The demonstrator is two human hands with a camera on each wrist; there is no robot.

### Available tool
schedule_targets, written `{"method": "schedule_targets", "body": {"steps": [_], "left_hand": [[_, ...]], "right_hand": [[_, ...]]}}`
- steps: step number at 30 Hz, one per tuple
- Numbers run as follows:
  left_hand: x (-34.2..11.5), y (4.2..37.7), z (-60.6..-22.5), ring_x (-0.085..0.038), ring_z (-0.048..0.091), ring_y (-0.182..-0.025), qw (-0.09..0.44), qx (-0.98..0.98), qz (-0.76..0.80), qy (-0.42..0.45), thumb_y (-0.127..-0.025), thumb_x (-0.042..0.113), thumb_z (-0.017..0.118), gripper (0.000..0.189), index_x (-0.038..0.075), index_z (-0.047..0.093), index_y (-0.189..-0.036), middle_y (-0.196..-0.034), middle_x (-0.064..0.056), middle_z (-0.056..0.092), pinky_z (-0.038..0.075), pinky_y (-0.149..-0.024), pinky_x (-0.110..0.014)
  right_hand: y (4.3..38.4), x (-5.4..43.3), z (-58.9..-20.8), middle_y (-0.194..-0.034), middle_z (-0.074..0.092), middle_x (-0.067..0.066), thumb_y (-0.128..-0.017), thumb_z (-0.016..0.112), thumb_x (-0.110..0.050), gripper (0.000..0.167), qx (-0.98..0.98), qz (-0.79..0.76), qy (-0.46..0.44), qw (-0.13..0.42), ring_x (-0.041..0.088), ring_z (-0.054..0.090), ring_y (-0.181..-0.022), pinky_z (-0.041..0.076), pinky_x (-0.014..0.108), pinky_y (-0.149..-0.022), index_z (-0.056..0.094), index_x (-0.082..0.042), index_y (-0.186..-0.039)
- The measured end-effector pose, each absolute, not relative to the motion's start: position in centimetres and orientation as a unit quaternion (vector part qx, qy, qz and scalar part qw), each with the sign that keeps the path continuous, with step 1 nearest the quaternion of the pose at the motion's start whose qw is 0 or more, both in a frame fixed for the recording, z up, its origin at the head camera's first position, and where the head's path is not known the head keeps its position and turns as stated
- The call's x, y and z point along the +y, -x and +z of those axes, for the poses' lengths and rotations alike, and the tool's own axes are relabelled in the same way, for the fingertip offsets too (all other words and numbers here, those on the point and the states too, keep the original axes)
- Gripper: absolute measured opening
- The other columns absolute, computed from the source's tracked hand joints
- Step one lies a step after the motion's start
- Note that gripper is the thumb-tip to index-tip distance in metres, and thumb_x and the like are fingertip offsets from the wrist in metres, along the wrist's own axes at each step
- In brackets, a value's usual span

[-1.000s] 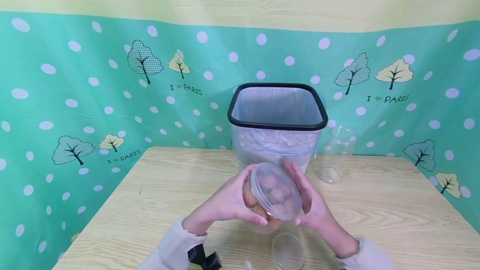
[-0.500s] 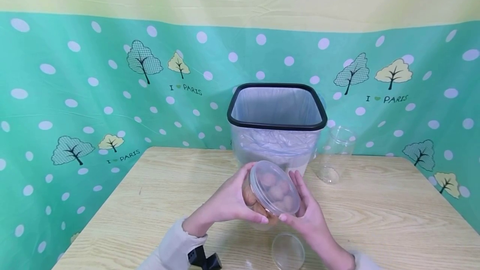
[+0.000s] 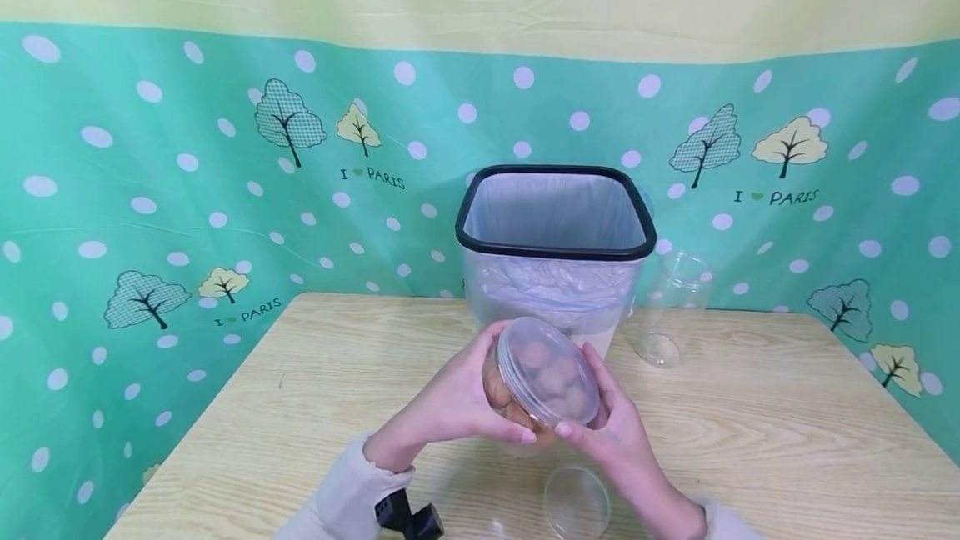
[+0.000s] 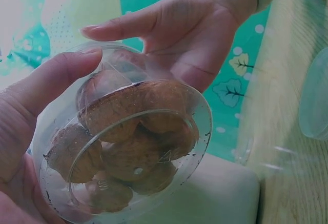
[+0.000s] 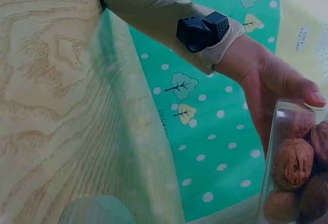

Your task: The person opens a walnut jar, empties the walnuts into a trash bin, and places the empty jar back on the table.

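Tilted above the table, a clear plastic jar [image 3: 517,427] is filled with several walnuts [image 4: 133,152] and capped by a translucent lid [image 3: 551,369]. My left hand [image 3: 468,407] grips the jar's side, its thumb across the front. Around the lid's right rim, my right hand [image 3: 618,432] holds with the thumb at the near edge and the fingers on the far side. The left wrist view looks at the jar's base, with the right hand [image 4: 189,34] beyond it. In the right wrist view the left hand [image 5: 271,80] holds the walnut jar; the right hand is out of frame.
Behind the hands stands a bin [image 3: 555,252] with a black rim and a plastic liner. A tall clear jar [image 3: 671,311] is right of it. A loose round lid [image 3: 577,502] lies on the wooden table [image 3: 787,423] at the front. A patterned cloth hangs behind.
My right hand has come in leftward from beside the jar, and its thumb and fingers have closed onto the lid's rim. The left hand and jar have risen slightly.
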State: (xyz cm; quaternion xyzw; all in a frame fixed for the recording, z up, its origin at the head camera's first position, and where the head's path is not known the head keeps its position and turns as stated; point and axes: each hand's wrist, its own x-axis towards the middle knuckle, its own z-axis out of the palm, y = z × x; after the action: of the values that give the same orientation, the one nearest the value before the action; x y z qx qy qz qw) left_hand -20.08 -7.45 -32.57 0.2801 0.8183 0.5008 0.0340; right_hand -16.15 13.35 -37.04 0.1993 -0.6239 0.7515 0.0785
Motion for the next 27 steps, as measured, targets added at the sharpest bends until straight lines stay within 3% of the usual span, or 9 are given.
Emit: {"method": "schedule_targets", "body": {"steps": [4, 6, 11, 20, 27], "left_hand": [[-7.61, 20.15, -32.43, -0.016, 0.048, -0.118, 0.045, 0.816, 0.503, -0.282, -0.05, 0.026, 0.093, 0.111, 0.018, 0.03, -0.142, -0.129, 0.003, 0.051, 0.033, -0.104, -0.045], [-7.72, 20.24, -32.39, -0.015, 0.048, -0.118, 0.054, 0.812, 0.505, -0.286, -0.051, 0.024, 0.093, 0.11, 0.017, 0.03, -0.142, -0.129, 0.003, 0.051, 0.032, -0.104, -0.044], [-7.9, 20.4, -32.39, -0.015, 0.048, -0.118, 0.064, 0.806, 0.512, -0.291, -0.052, 0.021, 0.093, 0.11, 0.016, 0.03, -0.141, -0.129, 0.002, 0.051, 0.032, -0.105, -0.043], [-7.91, 20.32, -32.25, -0.015, 0.047, -0.119, 0.064, 0.804, 0.515, -0.289, -0.052, 0.021, 0.093, 0.111, 0.016, 0.028, -0.142, -0.13, 0.002, 0.05, 0.031, -0.105, -0.044], [-7.92, 20.4, -32.39, -0.015, 0.047, -0.119, 0.07, 0.797, 0.524, -0.291, -0.052, 0.018, 0.093, 0.112, 0.014, 0.027, -0.143, -0.13, 0.001, 0.05, 0.031, -0.106, -0.042]], "right_hand": [[16.18, 13.21, -37.09, -0.148, 0.018, 0.035, -0.074, 0.075, -0.005, 0.094, -0.633, 0.75, -0.182, 0.064, -0.003, 0.042, -0.123, 0.037, 0.013, -0.097, 0.015, 0.011, -0.145], [16.17, 13.12, -37.09, -0.148, 0.017, 0.033, -0.074, 0.073, -0.002, 0.094, -0.638, 0.748, -0.173, 0.054, 0.009, 0.04, -0.128, 0.036, 0.013, -0.097, 0.014, 0.011, -0.145], [16.2, 12.99, -37.09, -0.15, 0.015, 0.031, -0.073, 0.072, 0.001, 0.095, -0.644, 0.745, -0.168, 0.042, 0.037, 0.018, -0.134, 0.032, 0.013, -0.099, 0.012, 0.01, -0.146], [16.45, 13.01, -36.9, -0.15, 0.019, 0.03, -0.072, 0.073, 0.001, 0.095, -0.656, 0.732, -0.172, 0.055, 0.031, 0.02, -0.135, 0.03, 0.012, -0.1, 0.013, 0.01, -0.146], [16.5, 12.96, -36.86, -0.15, 0.02, 0.029, -0.072, 0.073, 0.0, 0.096, -0.665, 0.725, -0.168, 0.054, 0.036, 0.019, -0.135, 0.03, 0.012, -0.1, 0.013, 0.009, -0.146]]}}
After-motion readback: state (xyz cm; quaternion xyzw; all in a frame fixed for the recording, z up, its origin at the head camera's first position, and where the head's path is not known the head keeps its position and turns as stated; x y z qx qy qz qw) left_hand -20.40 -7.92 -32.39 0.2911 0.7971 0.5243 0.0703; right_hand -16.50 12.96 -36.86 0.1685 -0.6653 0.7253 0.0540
